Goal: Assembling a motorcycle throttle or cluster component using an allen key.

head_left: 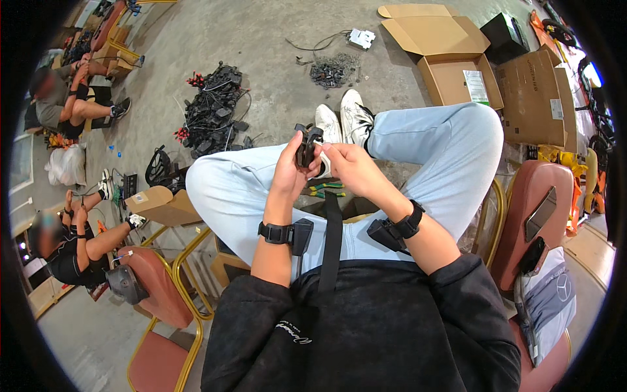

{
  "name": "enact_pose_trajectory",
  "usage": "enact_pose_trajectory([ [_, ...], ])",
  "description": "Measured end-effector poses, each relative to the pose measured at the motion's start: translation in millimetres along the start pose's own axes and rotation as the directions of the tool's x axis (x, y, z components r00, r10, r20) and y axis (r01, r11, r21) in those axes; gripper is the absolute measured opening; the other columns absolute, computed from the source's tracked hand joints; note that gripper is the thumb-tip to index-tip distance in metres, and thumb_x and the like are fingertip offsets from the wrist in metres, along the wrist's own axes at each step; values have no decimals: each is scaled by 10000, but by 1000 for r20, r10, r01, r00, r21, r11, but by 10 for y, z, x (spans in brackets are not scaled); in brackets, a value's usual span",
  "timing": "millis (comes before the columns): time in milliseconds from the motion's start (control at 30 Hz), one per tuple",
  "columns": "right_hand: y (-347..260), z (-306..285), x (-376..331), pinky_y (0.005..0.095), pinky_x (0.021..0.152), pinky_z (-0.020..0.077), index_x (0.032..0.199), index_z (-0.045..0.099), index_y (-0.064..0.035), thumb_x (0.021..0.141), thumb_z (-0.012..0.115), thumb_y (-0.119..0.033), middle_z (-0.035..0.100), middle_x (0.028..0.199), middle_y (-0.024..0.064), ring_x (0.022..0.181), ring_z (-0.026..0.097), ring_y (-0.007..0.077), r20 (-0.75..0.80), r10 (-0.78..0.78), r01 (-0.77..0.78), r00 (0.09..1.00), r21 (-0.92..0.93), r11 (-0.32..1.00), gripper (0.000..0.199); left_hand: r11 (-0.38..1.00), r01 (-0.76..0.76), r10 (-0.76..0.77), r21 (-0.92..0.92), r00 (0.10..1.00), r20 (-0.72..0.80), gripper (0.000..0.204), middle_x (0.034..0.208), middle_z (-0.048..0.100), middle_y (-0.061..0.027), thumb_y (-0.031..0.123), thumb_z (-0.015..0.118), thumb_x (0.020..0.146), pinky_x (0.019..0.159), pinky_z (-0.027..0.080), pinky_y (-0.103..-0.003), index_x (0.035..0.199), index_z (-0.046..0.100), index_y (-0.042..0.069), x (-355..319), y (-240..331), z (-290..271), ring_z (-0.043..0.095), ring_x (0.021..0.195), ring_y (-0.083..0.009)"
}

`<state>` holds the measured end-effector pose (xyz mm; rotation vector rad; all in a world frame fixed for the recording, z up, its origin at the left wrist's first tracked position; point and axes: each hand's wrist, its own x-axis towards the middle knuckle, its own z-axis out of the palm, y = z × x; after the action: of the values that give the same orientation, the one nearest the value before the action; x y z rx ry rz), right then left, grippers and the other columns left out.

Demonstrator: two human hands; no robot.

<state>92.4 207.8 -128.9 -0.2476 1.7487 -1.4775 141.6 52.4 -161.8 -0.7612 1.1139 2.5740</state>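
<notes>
1. Left hand [287, 168] pinches a small, dark, curved plastic-looking part [305, 151] between thumb and fingers, up above the gap between the knees.
2. Right hand [356, 170] has its thumb and finger close together at the part's right side. I cannot tell if they grip anything.
3. If the left thumb lets up, or the right hand pushes too hard, the part could slip and drop near the white shoes [353, 117].
4. A tiny bit could get lost in the heap of small grey and black bits [334, 70] on the hard grey concrete floor [281, 39].
5. Left of that sits a big messy pile of black parts and wires [219, 108].
6. Farther out are an open brown cardboard box [450, 75], red padded chairs with gold frames [526, 179], and two other people sitting at the left.
</notes>
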Motion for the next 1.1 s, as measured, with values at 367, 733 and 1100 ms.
enact_pose_trajectory([
  [367, 50, 20, -16, 416, 557, 498, 954, 650, -61, 888, 523, -245, 630, 638, 145, 600, 627, 329, -71, -460, 305, 885, -659, 688, 234, 999, 26, -26, 40, 1000, 13, 416, 650, 542, 4, 426, 406, 954, 399, 283, -195, 928, 567, 43, -11, 10, 7, 424, 494, -52],
  [733, 127, -7, 2, 430, 500, 474, 803, 582, -61, 864, 544, -217, 574, 563, 147, 542, 601, 328, 10, -568, 379, 823, -755, 535, 172, 993, 106, -102, 52, 993, -66, 411, 627, 524, 4, 418, 420, 951, 374, 256, -186, 961, 571, 35, 1, 7, 5, 393, 461, -46],
  [1100, 145, -26, 20, 405, 541, 482, 722, 563, -55, 847, 562, -225, 574, 565, 130, 574, 605, 301, 81, -611, 398, 788, -824, 404, 211, 973, 147, -114, 178, 977, -183, 311, 625, 531, -20, 368, 528, 917, 333, 220, -197, 818, 511, 74, 8, 18, 2, 387, 409, -58],
])
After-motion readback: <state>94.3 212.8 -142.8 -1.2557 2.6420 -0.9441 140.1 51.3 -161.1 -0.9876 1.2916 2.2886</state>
